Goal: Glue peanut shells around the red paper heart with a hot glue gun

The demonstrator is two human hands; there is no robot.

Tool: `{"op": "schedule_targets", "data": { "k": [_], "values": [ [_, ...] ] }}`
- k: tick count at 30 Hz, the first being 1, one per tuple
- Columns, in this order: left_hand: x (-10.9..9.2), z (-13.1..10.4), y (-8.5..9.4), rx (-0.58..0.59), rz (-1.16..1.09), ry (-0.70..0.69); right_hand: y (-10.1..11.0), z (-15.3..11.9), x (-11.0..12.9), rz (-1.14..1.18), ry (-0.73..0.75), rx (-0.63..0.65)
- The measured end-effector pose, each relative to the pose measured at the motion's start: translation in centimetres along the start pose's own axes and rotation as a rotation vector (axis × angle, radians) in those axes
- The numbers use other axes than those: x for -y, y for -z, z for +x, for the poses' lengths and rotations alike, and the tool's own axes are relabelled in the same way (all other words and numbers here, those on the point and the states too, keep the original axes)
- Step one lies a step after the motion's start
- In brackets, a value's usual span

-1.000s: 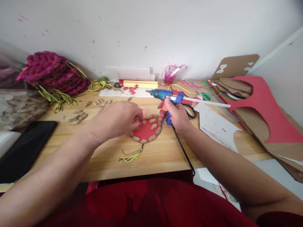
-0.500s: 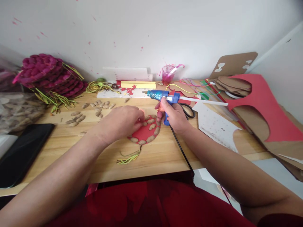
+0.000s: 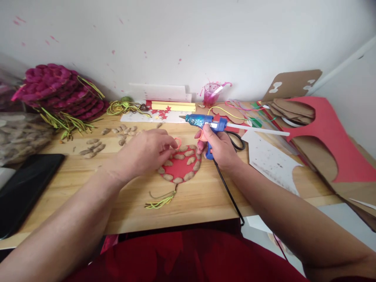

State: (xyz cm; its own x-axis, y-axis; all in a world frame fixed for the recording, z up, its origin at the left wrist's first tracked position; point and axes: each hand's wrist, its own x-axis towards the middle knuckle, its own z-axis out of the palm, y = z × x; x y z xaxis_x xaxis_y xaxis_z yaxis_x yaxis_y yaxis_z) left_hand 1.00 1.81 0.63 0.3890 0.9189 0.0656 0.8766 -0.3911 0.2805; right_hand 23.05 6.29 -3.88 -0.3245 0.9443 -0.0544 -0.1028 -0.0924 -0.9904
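A red disc (image 3: pixel 179 169) lies flat on the wooden table, peanuts in their shells around its rim and a few further in. From its lower edge runs a yellow-green string tassel (image 3: pixel 160 202). My left hand (image 3: pixel 151 150) hovers over the disc's upper left, fingers bent and a little apart, with no object visible in them. Just below its fingertips sits a peanut (image 3: pixel 168 163). My right hand (image 3: pixel 219 147) is wrapped round the handle of a blue glue gun (image 3: pixel 202 122), whose nozzle points left above the disc. A long white glue stick (image 3: pixel 258 129) protrudes from its back.
Loose peanuts (image 3: pixel 95 147) lie left of the disc, near a phone (image 3: pixel 29 192) and a bag of peanuts (image 3: pixel 23 137). Magenta woven pieces (image 3: pixel 58 92) are stacked at back left. A stained cup (image 3: pixel 210 94) stands by the wall. Red cut-out card (image 3: pixel 346 145) and cardboard fill the right.
My left hand has drawn slightly back to the left, uncovering more peanuts on the disc's upper left. My right hand still holds the glue gun. The view has shifted slightly.
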Motion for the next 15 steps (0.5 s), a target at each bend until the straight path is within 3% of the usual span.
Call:
{"op": "schedule_targets", "data": {
  "k": [4,9,15],
  "values": [
    [-0.3,0.0,-0.7,0.035,-0.017,-0.084,0.1,0.0,-0.1,-0.012,0.005,-0.007],
    [-1.3,0.0,-1.0,0.069,0.003,-0.052,0.0,-0.4,0.2,-0.031,-0.006,-0.042],
    [-0.9,-0.1,1.1,0.102,-0.008,0.010,0.2,-0.3,0.2,-0.047,-0.015,-0.065]
  ]
}}
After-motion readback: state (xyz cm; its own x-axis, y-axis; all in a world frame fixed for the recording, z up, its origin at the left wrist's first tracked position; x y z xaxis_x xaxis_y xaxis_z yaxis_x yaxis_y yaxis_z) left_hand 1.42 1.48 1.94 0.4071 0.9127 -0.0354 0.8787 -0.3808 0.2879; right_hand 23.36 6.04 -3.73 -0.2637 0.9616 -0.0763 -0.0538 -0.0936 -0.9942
